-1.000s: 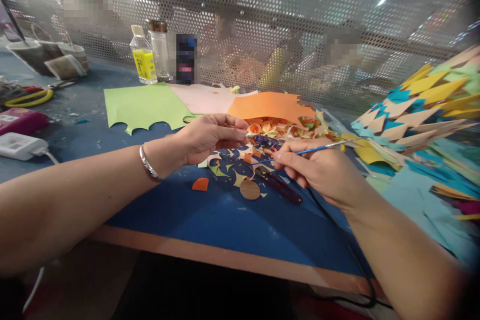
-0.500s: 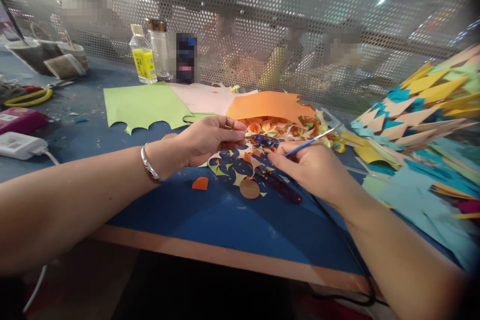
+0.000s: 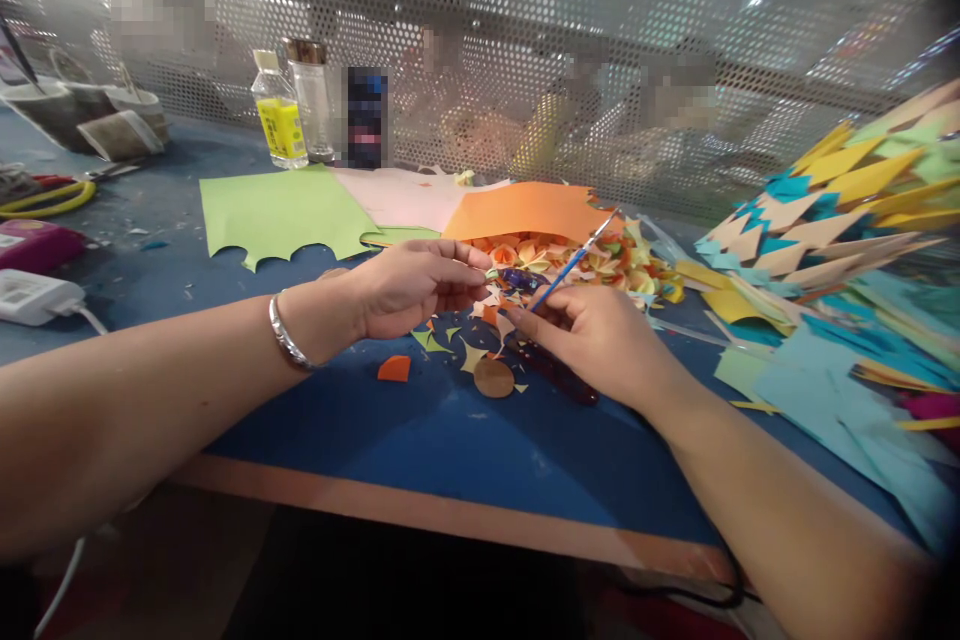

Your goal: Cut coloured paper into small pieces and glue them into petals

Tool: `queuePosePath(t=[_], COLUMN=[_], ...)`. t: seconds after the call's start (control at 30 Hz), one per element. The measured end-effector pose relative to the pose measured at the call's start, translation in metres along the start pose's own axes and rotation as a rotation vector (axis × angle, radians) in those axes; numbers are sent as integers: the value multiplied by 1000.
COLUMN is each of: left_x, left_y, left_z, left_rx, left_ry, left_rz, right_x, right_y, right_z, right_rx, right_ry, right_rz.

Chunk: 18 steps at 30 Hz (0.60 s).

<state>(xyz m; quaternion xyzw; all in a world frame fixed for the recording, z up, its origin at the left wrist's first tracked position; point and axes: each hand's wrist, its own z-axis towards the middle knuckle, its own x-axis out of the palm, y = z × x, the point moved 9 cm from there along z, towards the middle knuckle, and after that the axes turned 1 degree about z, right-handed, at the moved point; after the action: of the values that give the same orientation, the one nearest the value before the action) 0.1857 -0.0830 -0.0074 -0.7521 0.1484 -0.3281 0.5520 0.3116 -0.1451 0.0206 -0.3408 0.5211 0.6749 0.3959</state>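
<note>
My left hand (image 3: pixel 431 285), a silver bracelet on its wrist, is closed in a pinch on a small pale-green paper piece (image 3: pixel 491 274), mostly hidden by the fingertips. My right hand (image 3: pixel 585 335) grips a slim blue brush (image 3: pixel 568 269) with a silvery upper end that points up and to the right. Between the hands lies a dark purple object (image 3: pixel 523 278) whose kind I cannot make out. Below them, paper scraps (image 3: pixel 471 355) and a round brown disc (image 3: pixel 493 378) rest on the blue table. A dark red loop-shaped handle (image 3: pixel 574 385) shows partly under my right hand.
Green (image 3: pixel 281 210) and orange sheets (image 3: pixel 525 210) lie behind a pile of curled paper pieces (image 3: pixel 637 265). A layered paper construction (image 3: pixel 825 190) stands right. Two bottles (image 3: pixel 281 120) stand by the perforated metal screen (image 3: pixel 480 50). A white adapter (image 3: pixel 41 295) lies left.
The brush has swung from nearly level to steeper, its silvery end higher. My right hand has shifted slightly left. My left hand keeps its pinch, and the view has shifted a little.
</note>
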Motion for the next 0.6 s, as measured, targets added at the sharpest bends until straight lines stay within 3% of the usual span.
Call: queuePosePath(t=[0.17,0.27,0.43,0.6], left_x=[1,-1,5,9], left_y=[3,3,6,9], left_z=[-4,-5,-7,-9], left_rx=[-89,-119,-177,-238], left_ry=[-28,-66,34,93], left_rz=[11,28,14,5], right_x=[-8,-5,6,0], right_y=[2,1,0,4], right_z=[-3,-4,-5,-6], right_rx=[-26,-15,-7,-42], right_ry=[-63,1,137,57], right_rz=[-22,-99,-166,-70])
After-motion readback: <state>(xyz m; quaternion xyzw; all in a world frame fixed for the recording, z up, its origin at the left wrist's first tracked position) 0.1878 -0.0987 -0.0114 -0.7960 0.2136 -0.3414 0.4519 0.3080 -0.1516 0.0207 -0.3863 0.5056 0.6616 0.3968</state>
